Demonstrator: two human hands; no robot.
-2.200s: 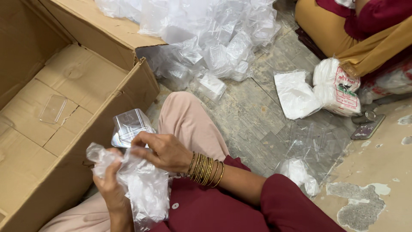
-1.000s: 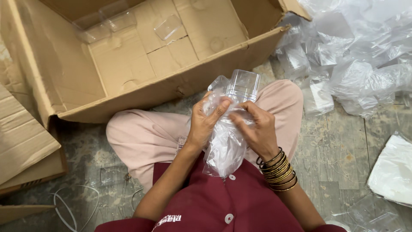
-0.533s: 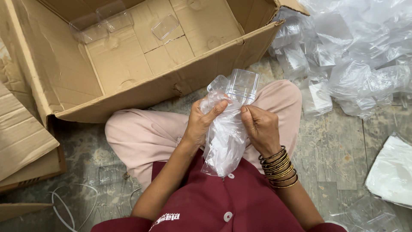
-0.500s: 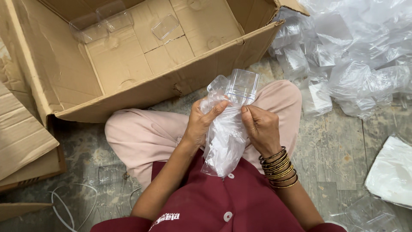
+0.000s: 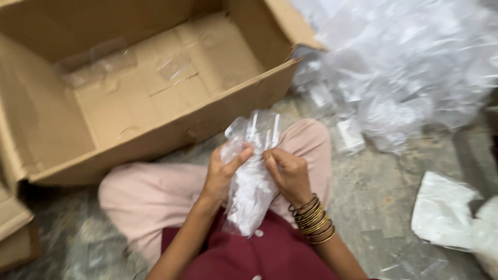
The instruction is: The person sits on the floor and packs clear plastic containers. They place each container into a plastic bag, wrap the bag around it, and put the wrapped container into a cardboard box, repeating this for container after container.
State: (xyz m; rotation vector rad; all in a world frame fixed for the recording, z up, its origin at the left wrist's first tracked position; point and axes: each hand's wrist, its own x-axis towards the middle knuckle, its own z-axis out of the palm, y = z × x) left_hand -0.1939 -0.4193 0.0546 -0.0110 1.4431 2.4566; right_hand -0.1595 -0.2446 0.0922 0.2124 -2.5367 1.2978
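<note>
Looking down, I see a grey stone floor (image 5: 394, 207), mottled and a little worn, with my legs in pale pink trousers (image 5: 150, 202) folded across it and a dark red top at the bottom edge. A large open cardboard box (image 5: 155, 103) lies just beyond my knees, its near wall close to them, and some clear plastic pieces (image 5: 98, 62) rest on its floor. To the upper right is a big heap of crumpled clear plastic bags (image 5: 410, 67), and at the right edge a white bag (image 5: 446, 212) lies flat on the stone. My left hand (image 5: 223, 173) and right hand (image 5: 288, 173) meet in front of my chest, both closed on a clear plastic bag (image 5: 249, 202), thumbs and fingers pinching its upper part from either side. A clear plastic container (image 5: 259, 132) sticks up out of the bag's mouth, just above my fingertips, while the rest of the bag hangs down between my wrists. Gold bangles (image 5: 311, 223) ring my right wrist. The picture is slightly blurred, so finer detail of the container is hard to tell.
</note>
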